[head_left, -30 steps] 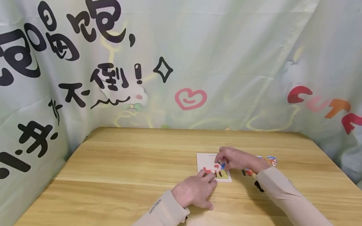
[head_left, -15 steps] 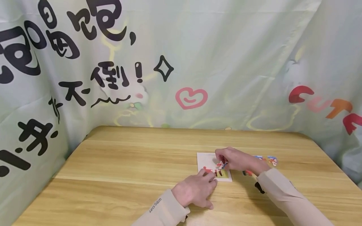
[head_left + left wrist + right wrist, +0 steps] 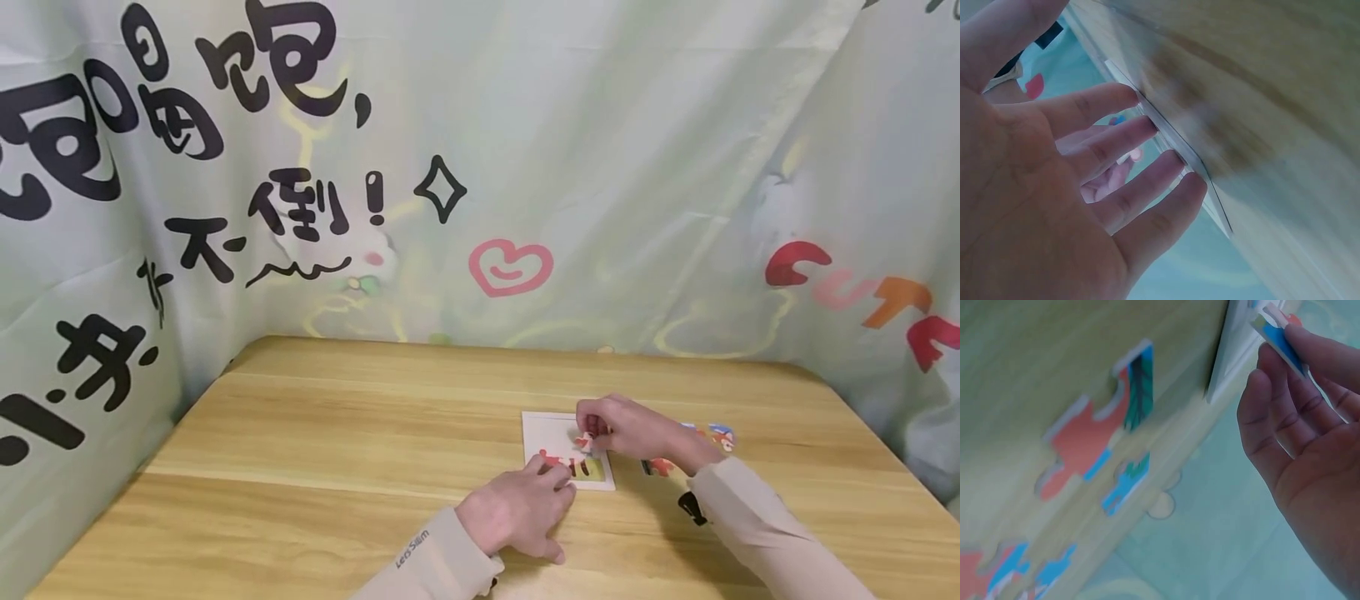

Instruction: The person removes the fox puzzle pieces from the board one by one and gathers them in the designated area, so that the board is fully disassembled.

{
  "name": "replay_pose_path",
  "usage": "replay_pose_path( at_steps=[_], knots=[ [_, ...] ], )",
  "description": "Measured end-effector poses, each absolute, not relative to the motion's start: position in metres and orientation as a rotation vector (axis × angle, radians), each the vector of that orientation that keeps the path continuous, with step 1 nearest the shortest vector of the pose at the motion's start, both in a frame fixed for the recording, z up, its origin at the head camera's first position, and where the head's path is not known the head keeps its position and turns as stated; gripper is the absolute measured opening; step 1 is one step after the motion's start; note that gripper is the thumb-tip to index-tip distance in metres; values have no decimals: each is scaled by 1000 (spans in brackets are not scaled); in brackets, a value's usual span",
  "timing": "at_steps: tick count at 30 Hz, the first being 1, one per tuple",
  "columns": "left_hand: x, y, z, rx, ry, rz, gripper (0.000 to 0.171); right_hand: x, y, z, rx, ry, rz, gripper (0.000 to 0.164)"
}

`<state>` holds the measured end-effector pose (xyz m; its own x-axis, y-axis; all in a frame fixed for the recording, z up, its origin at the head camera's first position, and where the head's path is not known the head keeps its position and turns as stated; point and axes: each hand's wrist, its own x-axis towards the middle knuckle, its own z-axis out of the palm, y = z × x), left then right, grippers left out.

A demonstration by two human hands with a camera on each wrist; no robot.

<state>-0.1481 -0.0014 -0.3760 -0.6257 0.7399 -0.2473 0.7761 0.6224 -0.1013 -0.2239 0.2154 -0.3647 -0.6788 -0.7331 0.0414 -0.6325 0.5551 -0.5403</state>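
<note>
A white-bordered jigsaw tray lies on the table, with fitted red and yellow pieces along its near side. My left hand rests its spread fingers on the tray's near left part; in the left wrist view those fingertips meet the thin tray edge. Above the tray's right half, my right hand pinches a jigsaw piece between thumb and fingers. Seen from the right wrist, the piece is tilted and shows blue. My left fingers hide some of the fitted pieces.
Several loose jigsaw pieces lie right of the tray, partly behind my right forearm. A large red piece with a green leaf shape is among them. Under my right cuff sits a small black object. A printed curtain hangs behind the table.
My right hand has turned the pinched piece over the tray, so less blue faces the head view. My left hand has stayed in place. The head view has shifted slightly.
</note>
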Motion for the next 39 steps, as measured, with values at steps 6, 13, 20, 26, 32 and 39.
replay_pose_path(
  at_steps=[6,13,20,26,32,39],
  knots=[
    [-147,-4,-379,1226,2667,-267,78,-223,231,-362,-1130,2637,-795,22],
    [-147,-8,-380,1242,2675,-264,78,-221,255,-365,-1153,2652,-835,22],
    [-148,-10,-382,1234,2669,-256,76,-220,279,-369,-1109,2666,-878,19],
    [-146,-12,-385,1240,2667,-245,76,-214,301,-376,-1090,2684,-899,19],
    [-150,-6,-382,1254,2662,-244,75,-210,327,-375,-1118,2719,-879,21],
    [-153,2,-377,1304,2660,-305,76,-206,365,-373,-1083,2740,-859,23]
  ],
)
